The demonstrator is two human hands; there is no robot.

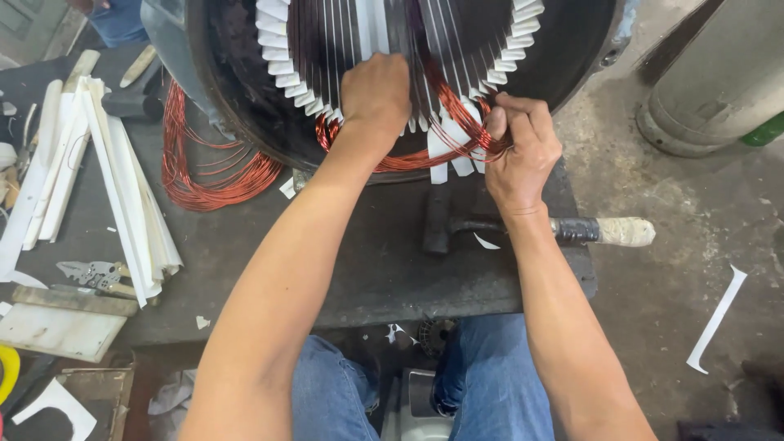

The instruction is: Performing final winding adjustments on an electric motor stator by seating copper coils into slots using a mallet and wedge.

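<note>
A large round motor stator [245, 106] lies on its side on a dark workbench [367, 261], its slots lined with white insulation strips [282, 73]. Copper wire coil [457, 122] loops out of the lower slots. My left hand [376, 94] is closed as a fist and presses on the coil and slot strips inside the bore. My right hand [518, 147] pinches the copper coil at the stator's lower right rim. A second bundle of copper wire [204, 171] lies to the left of the stator.
A hammer [563, 230] with a wrapped handle lies on the bench under my right wrist. Long white insulation strips [114, 180], pliers [94, 273] and scrap pieces sit at the left. A grey cylinder [710, 82] stands on the concrete floor at the right.
</note>
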